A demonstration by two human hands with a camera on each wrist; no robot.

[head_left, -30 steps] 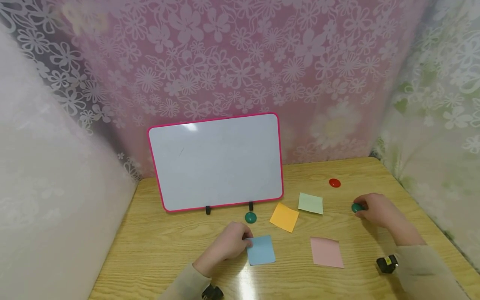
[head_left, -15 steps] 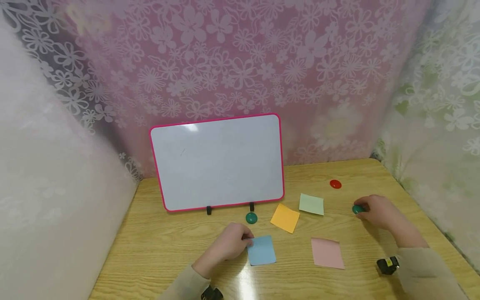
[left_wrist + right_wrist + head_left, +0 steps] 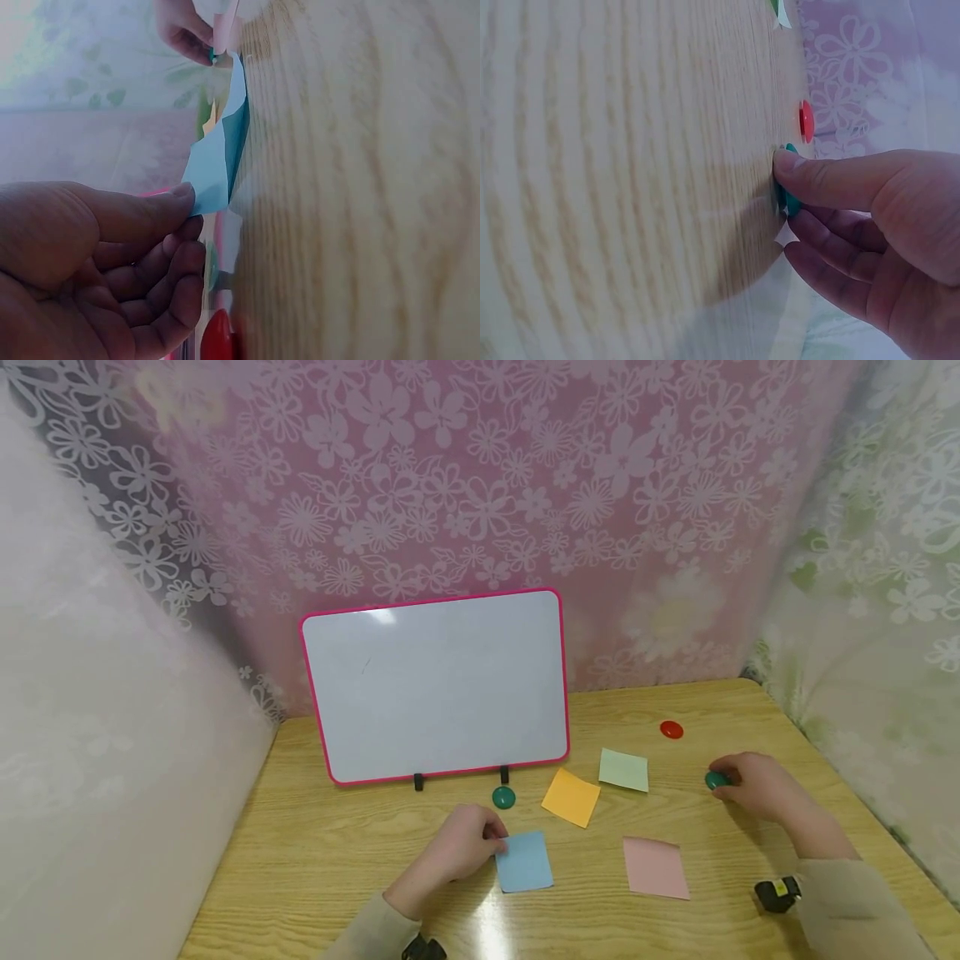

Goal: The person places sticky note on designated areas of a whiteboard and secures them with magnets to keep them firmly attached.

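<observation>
Firstly, one blue sticky note (image 3: 525,862): square, low over the wood-grain tabletop (image 3: 315,877), its far-left corner in my left hand (image 3: 467,845). The left wrist view shows it bent along a fold; whether all of it rests on the wood I cannot tell. Handling, as I judge it: very light, limp, quick to crease; best taken by a corner or edge.

Left fingers: thumb closed down against the forefinger, only paper between; remaining fingers loosely curled below.

Next, one green button magnet (image 3: 715,780): at the right side of the tabletop, in my right hand (image 3: 759,787). Handling, as I judge it: small, hard, somewhat heavier than paper, smooth and perhaps slippery on its dome; best held across the rim. Whether it is clear of the wood I cannot tell.

Right fingers: thumb and fingertips parted by the disc's breadth, pinching its opposite sides; the lower fingers bent.

Also present: orange sticky note (image 3: 571,797) and pale green sticky note (image 3: 624,770), side by side; pink sticky note (image 3: 656,868), nearer me; red button magnet (image 3: 671,729), farther back; second green button magnet (image 3: 504,797), just before the pink-framed whiteboard (image 3: 442,693).
</observation>
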